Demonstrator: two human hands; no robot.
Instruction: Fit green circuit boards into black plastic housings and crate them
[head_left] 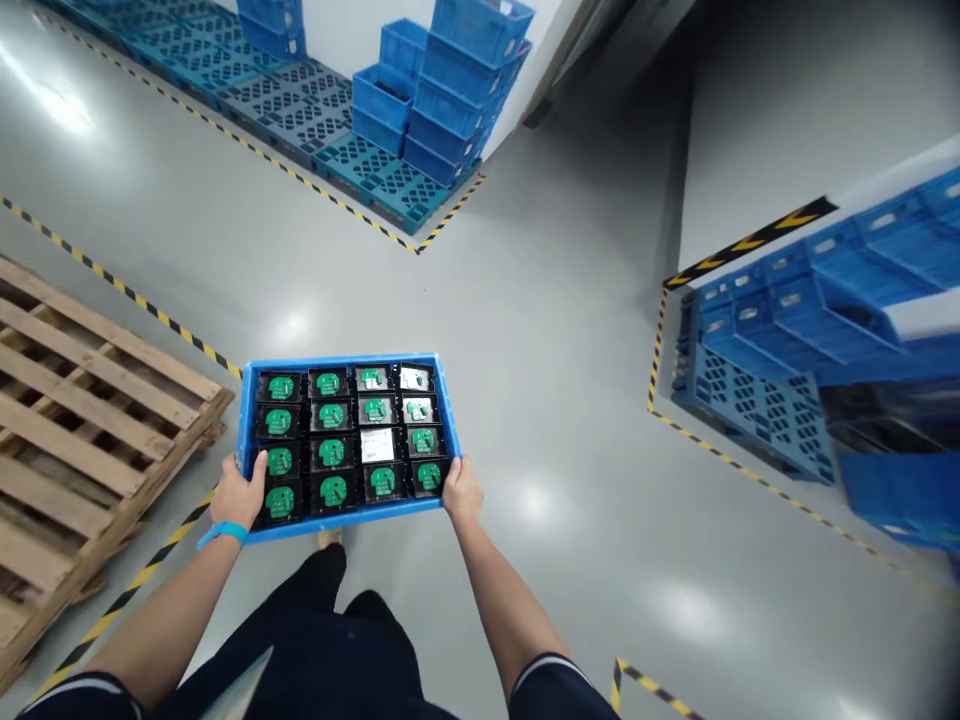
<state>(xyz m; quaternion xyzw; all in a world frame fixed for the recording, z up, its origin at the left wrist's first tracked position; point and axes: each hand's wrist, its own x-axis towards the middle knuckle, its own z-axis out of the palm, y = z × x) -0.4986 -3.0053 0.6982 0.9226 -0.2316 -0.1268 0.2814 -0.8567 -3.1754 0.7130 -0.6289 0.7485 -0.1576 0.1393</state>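
Observation:
I carry a shallow blue tray point(346, 361) in front of me above a grey floor. It is filled with rows of black holders point(330, 454), most bearing green circuit boards, a few showing white or silver faces. My left hand point(238, 494), with a light-blue wristband, grips the tray's near left corner, thumb over the rim. At the near right corner my right hand point(460, 488) clasps the rim the same way. Both arms reach forward from dark short sleeves.
A wooden pallet point(82, 400) lies at the left behind yellow-black floor tape point(135, 296). Stacked blue crates point(442, 90) stand on blue plastic pallets at the far wall. More blue crates point(825, 300) on a pallet stand at the right. Grey floor stretches ahead.

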